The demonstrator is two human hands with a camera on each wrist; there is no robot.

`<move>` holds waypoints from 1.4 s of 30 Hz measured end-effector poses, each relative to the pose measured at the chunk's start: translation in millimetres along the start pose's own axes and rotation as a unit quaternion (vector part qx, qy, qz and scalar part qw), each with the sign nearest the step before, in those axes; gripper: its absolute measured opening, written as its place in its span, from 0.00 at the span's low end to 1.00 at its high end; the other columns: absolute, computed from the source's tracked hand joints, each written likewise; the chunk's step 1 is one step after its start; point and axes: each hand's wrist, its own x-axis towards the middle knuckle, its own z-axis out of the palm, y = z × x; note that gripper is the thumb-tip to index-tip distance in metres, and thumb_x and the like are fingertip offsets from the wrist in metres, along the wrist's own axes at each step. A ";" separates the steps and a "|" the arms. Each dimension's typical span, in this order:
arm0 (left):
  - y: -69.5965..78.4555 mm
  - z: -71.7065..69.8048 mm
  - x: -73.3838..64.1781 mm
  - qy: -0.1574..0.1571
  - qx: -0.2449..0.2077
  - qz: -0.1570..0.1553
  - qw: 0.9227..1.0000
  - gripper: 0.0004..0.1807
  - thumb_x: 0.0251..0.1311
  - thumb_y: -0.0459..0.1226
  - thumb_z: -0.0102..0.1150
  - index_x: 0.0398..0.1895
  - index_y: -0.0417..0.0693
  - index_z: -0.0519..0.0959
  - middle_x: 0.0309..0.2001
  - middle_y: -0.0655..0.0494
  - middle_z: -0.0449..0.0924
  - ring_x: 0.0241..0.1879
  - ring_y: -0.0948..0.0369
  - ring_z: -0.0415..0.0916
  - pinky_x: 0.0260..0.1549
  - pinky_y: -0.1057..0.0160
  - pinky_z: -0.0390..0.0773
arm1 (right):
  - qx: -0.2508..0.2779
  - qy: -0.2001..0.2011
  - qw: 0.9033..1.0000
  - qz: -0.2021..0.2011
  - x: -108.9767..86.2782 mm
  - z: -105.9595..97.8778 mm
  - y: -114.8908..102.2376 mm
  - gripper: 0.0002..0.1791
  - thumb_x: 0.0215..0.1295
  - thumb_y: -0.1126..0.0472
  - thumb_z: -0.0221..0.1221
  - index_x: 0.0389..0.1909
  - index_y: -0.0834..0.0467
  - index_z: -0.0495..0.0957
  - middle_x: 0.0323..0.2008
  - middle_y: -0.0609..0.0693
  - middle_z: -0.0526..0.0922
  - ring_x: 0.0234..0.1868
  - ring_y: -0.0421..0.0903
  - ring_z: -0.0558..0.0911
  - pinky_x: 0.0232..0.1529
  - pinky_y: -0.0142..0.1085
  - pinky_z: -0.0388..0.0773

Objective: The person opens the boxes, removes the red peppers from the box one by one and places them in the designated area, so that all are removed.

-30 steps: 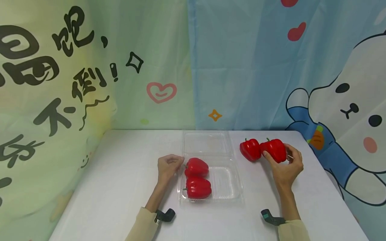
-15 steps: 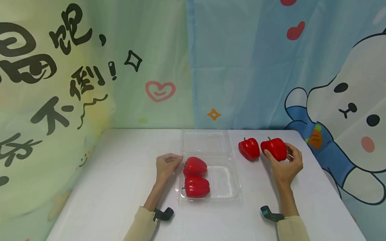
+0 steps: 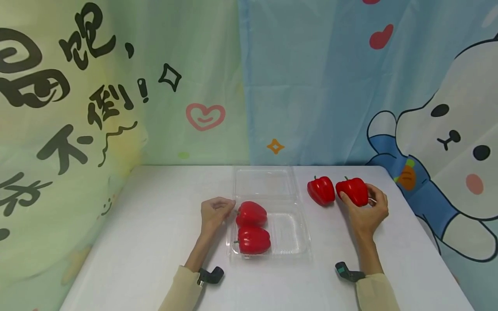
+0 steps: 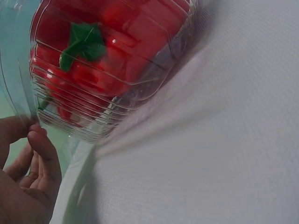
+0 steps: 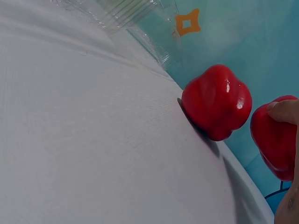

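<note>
My right hand (image 3: 368,216) grips a red bell pepper (image 3: 352,191) between thumb and fingers; in the right wrist view this pepper (image 5: 276,140) appears lifted off the table. Just left of it, another red bell pepper (image 3: 321,191) rests on the tabletop. A clear plastic clamshell box (image 3: 289,231) lies with its lid folded back. Two red bell peppers (image 3: 253,240) sit one in front of the other in the left half of its base. With thumb and forefinger my left hand (image 3: 213,216) pinches the box's left rim, which the left wrist view (image 4: 28,123) shows close up.
The box's see-through lid (image 3: 265,183) lies flat behind the base. A white table (image 3: 163,242) carries everything, with a printed curtain (image 3: 311,86) hanging along its back edge. Each wrist wears a small dark camera (image 3: 212,275).
The pepper in my right hand has parted slightly from the pepper beside it. The left hand keeps its pinch on the box, and the whole head view shifts a little.
</note>
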 end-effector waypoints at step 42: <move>-0.1 -1.0 0.6 -0.006 -0.002 -0.004 1.000 0.10 0.69 0.34 0.72 0.40 0.32 0.90 0.28 0.41 0.90 0.22 0.65 0.80 0.23 0.69 0.77 | -0.037 -0.005 0.998 0.055 6.8 19.5 8.8 0.37 0.65 0.50 0.77 0.74 0.49 0.75 0.71 0.50 0.79 0.67 0.37 0.72 0.69 0.41 0.77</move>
